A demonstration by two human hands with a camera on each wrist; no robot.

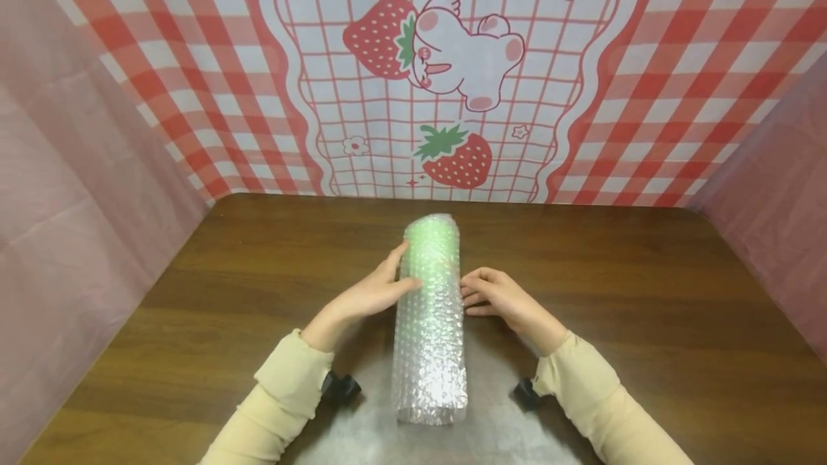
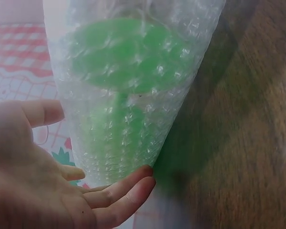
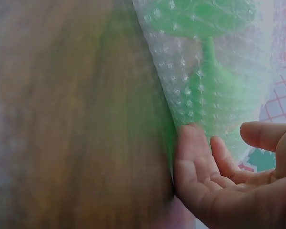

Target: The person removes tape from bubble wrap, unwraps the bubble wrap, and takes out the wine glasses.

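Note:
A long tube of clear bubble wrap (image 1: 431, 364) lies on the table, running away from me. Inside it shows a green stemmed thing (image 2: 131, 55), with a broad disc, a thin stem and a wider body; the wrap blurs its exact kind. Along the tube's left side rests my left hand (image 1: 371, 296), thumb over the wrap, its fingers fairly straight at the edge. My right hand (image 1: 507, 300) touches the right side with loosely bent fingertips. Neither hand curls round the tube, and some fingers are hidden in the head view.
The brown wooden table (image 1: 194, 321) extends to both sides. A grey shiny patch (image 1: 375, 436) lies under the tube's near end. Behind stands a red-checked strawberry cloth (image 1: 220, 77), with pink curtains (image 1: 77, 199) at the sides. Black wrist gear (image 1: 342, 387) sits below each cuff.

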